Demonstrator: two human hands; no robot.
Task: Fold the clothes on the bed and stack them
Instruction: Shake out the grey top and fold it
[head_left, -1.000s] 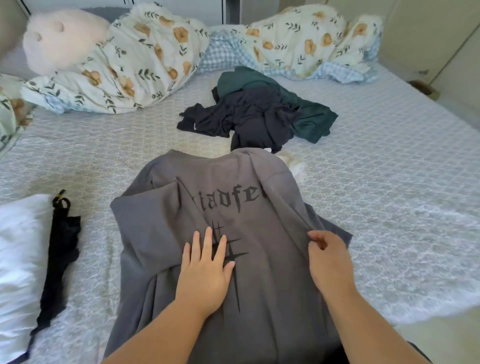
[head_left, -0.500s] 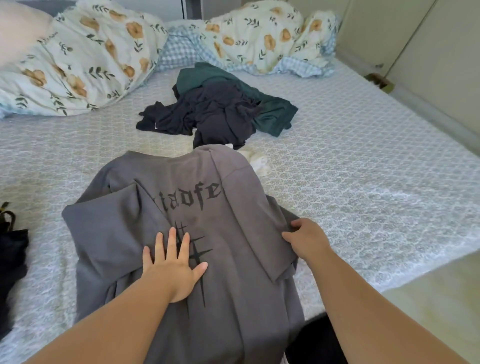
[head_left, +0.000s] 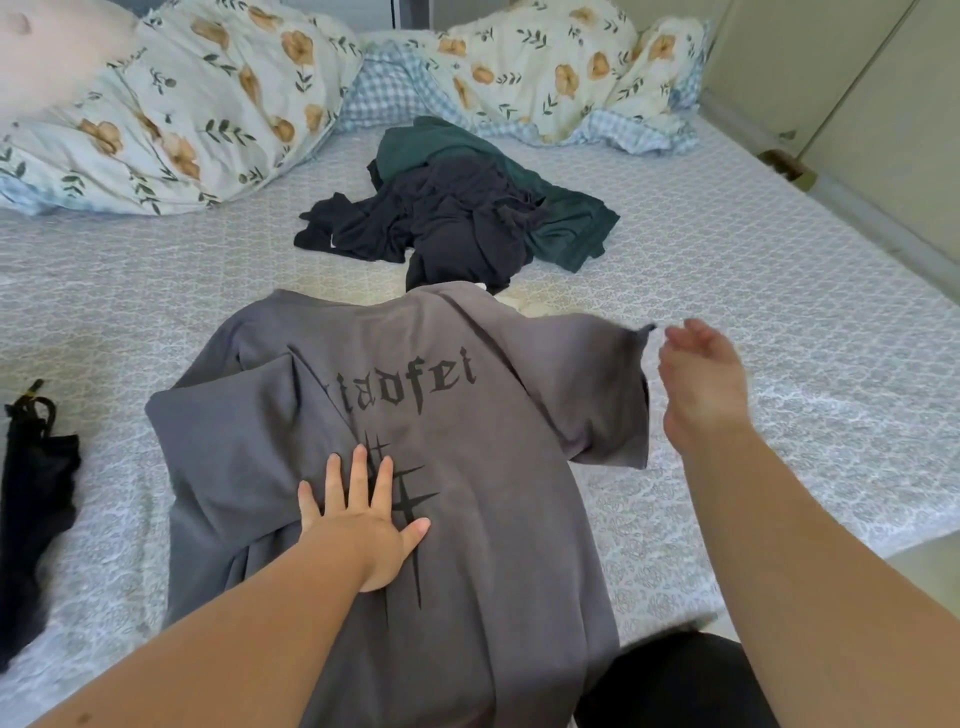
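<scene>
A grey T-shirt (head_left: 467, 467) with dark lettering lies back-up on the bed in front of me. Its left sleeve is folded in over the body. My left hand (head_left: 363, 525) presses flat on the print in the middle of the shirt. The right sleeve (head_left: 597, 395) is spread out to the right, with its outer corner slightly lifted. My right hand (head_left: 698, 379) hovers just right of that corner, fingers loosely curled and blurred, a small gap between them and the cloth. A heap of dark navy clothes (head_left: 441, 223) and a green garment (head_left: 561, 218) lies farther back.
A black garment (head_left: 31, 493) lies at the left edge. Floral pillows and a duvet (head_left: 182, 114) fill the head of the bed. The patterned sheet (head_left: 779, 312) runs to the bed's right edge, with a wall and floor beyond.
My right hand has pulled the right sleeve from its folded-in place out to the right and let it go. My left hand has stayed flat on the shirt.
</scene>
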